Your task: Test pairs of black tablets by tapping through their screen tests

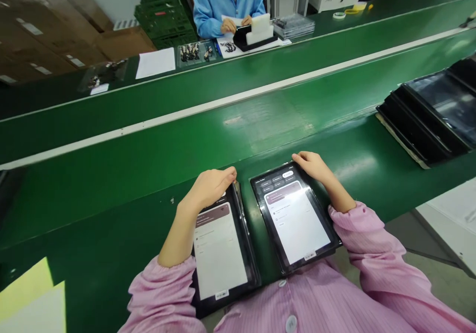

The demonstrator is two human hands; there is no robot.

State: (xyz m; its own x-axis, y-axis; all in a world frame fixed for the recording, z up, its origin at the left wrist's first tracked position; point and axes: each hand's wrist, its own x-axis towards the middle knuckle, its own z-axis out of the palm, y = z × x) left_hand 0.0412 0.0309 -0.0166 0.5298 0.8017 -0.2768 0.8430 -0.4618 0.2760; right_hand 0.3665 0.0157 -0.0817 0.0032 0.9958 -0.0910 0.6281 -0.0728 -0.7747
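Observation:
Two black tablets with lit screens lie side by side at the near edge of the green bench. My left hand (212,186) is closed over the top right corner of the left tablet (221,253), which seems to lie on another dark item. The right tablet (297,219) shows a mostly white page with a glare spot and has a small label at its bottom edge. At its top right corner, my right hand (310,164) grips the edge with thumb and fingers. A strip of green surface separates the tablets.
Black tablets (427,119) are stacked at the right. Yellow and white papers (33,293) lie at the lower left. Beyond a white divider rail (208,105), a person in blue (211,5) handles a dark device. Trays of small parts (193,53) lie beside that person.

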